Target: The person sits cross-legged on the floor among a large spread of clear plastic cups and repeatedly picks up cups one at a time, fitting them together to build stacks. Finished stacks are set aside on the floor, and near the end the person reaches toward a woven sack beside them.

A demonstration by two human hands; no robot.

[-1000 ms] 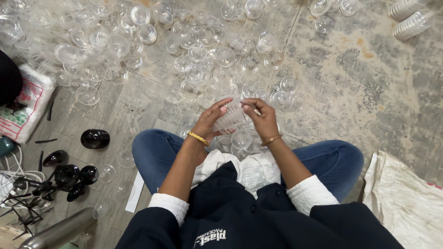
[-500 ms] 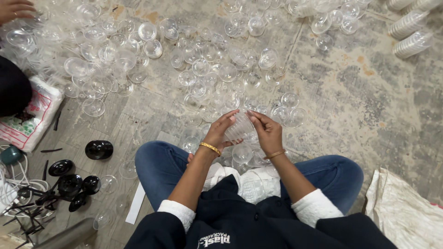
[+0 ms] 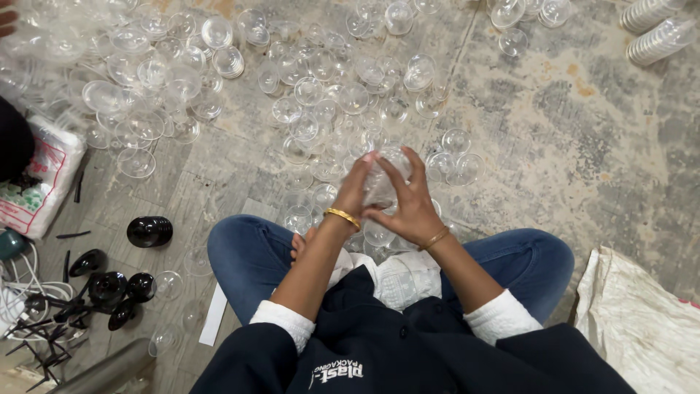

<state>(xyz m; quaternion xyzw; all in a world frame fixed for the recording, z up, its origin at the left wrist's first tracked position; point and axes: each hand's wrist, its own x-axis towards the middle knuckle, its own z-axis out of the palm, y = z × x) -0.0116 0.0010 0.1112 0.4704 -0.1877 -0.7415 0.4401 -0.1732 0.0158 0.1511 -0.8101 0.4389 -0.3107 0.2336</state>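
I sit cross-legged on a stone floor, both hands raised in front of my knees. My left hand (image 3: 355, 191), with a gold bangle at the wrist, and my right hand (image 3: 410, 204), with a thin gold bracelet, close together around a clear plastic cup (image 3: 380, 179). The cup is partly hidden by my fingers. Just beyond my hands lies a wide scatter of clear plastic cups and lids (image 3: 321, 109). A few more clear cups (image 3: 375, 233) rest between my knees.
Stacks of clear cups (image 3: 656, 29) lie at the top right. Black round lids (image 3: 149, 230) and black pieces (image 3: 102, 288) sit at the left beside white cables (image 3: 14, 292). A printed bag (image 3: 36, 182) lies at far left, a white sack (image 3: 642, 321) at right. Another person's hand (image 3: 7, 18) shows top left.
The view has tilted so my hands sit lower in frame. My hands have turned the clear cup between them and my right fingers now spread over it.
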